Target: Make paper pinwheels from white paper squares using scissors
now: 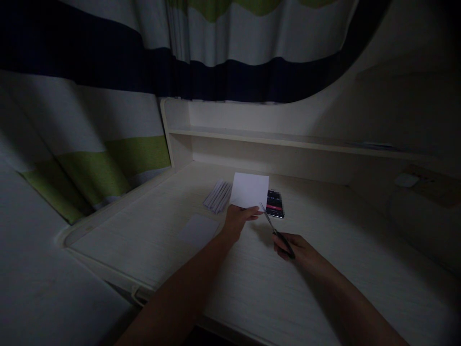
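Note:
My left hand (pixel 238 217) grips a white sheet of paper (pixel 249 189) by its near edge, thumb on top, holding it up over the desk. In my right hand (pixel 293 246) is a pair of scissors (pixel 283 242) with dark handles. Their blades point up and left, with the tips at the lower right corner of the paper. Whether the blades touch the paper I cannot tell. Behind the paper's right edge lies a phone (pixel 275 204) with a lit, dark screen. Left of the paper are several white paper strips (pixel 217 196) side by side, and nearer me another white sheet (pixel 199 229).
The white desk (pixel 151 240) has a raised back with a shelf (pixel 266 138). Flat items (pixel 376 145) rest on the shelf's right part. A striped curtain (pixel 118 115) hangs behind and to the left. A white plug (pixel 406 180) sits at the right wall.

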Tool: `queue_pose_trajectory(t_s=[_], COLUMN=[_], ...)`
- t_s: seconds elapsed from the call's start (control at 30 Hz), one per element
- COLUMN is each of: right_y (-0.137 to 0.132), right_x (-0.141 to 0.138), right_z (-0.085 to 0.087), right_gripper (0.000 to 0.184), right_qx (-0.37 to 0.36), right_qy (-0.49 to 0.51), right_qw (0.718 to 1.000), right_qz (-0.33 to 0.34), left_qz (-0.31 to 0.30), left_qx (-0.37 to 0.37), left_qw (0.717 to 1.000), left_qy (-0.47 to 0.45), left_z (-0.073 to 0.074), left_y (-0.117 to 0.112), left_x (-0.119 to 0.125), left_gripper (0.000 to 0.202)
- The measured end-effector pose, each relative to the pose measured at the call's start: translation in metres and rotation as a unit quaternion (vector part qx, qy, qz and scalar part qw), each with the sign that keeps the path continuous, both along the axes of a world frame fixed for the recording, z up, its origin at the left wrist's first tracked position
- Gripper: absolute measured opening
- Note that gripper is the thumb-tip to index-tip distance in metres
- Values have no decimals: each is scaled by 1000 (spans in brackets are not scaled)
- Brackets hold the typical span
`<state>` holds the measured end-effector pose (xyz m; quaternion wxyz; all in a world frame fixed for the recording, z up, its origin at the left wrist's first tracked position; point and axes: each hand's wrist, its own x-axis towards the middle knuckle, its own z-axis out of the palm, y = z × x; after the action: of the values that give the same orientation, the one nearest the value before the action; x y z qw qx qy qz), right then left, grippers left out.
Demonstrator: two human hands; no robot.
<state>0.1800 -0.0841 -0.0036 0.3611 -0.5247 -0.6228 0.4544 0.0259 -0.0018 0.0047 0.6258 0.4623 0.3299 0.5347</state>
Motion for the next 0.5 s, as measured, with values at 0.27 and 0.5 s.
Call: queue_pose_trajectory(t_s=[0.27, 0.5], right_y=[1, 3], right_x=[0, 3], right_z=[0, -4], right_gripper=[42, 43], right_qx=[1, -2], right_qy=[-10, -28], right_qw=[1000, 1000], right_qz=[5, 9], left_qz=[-6, -9], left_qx=[0, 7], left_qw=[1000, 1000], left_qy=[-5, -1], left_z=[0, -4], left_y=[0, 3], left_x=[0, 1], left_gripper=[29, 35])
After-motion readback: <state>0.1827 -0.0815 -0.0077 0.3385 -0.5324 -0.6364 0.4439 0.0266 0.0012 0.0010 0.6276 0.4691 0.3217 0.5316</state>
